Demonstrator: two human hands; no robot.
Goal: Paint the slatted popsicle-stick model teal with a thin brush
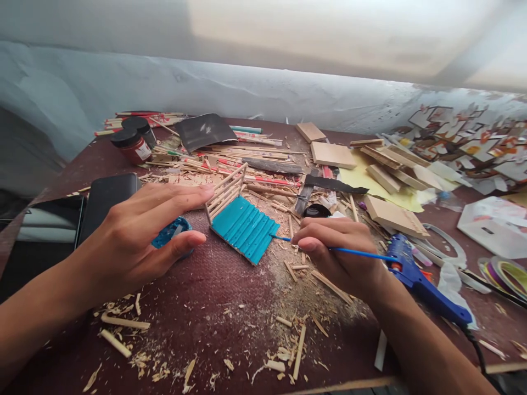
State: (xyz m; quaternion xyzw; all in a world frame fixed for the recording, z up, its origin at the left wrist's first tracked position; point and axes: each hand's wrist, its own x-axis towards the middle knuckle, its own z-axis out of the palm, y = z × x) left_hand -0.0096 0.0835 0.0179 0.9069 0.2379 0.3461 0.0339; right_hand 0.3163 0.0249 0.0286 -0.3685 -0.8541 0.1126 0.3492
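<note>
A small panel of sticks painted turquoise lies on the table, with an unpainted stick frame rising along its back left edge. My right hand pinches a thin blue brush, whose tip is at the panel's right edge. My left hand is at the frame's left side, thumb and fingers apart; its fingertips are close to the frame, and whether they touch it is unclear. Partly hidden behind that hand is an open jar of blue paint.
Two dark-lidded jars, sandpaper and many thin sticks lie at the back. Wooden blocks and a blue glue gun are on the right. A black phone is at left; shavings cover the table.
</note>
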